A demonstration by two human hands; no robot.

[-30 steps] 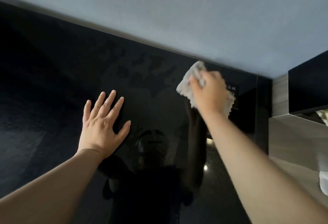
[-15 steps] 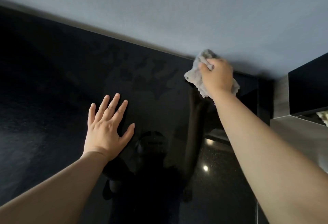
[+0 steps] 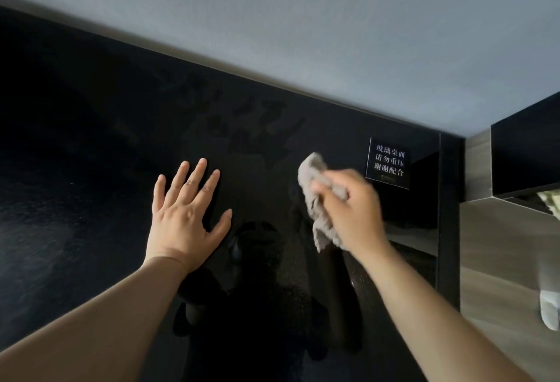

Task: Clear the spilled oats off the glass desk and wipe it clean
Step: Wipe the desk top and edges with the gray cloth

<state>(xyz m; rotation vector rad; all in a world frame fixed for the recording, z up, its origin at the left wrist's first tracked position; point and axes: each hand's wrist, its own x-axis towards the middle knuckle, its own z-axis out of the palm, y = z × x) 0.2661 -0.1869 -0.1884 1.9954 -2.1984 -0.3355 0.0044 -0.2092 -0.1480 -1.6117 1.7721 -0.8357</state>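
On the desk (image 3: 91, 169), a sheet of glossy black glass running back to the grey wall (image 3: 303, 33), we have our left hand (image 3: 185, 218) laid flat, palm down, fingers straight and spread. Our right hand (image 3: 351, 215), a little blurred, is just to its right with its fingers curled round a bunched beige cloth (image 3: 315, 187), which sticks out past the knuckles and sits against the glass. Near that hand, towards the desk's far right corner, lies a small dark label (image 3: 389, 163) with white Chinese characters. Behind our left hand we see dull streaks (image 3: 242, 121) on the glass, and between our forearms our own dark reflection (image 3: 257, 260). Right of the desk is a wooden surface (image 3: 500, 245).
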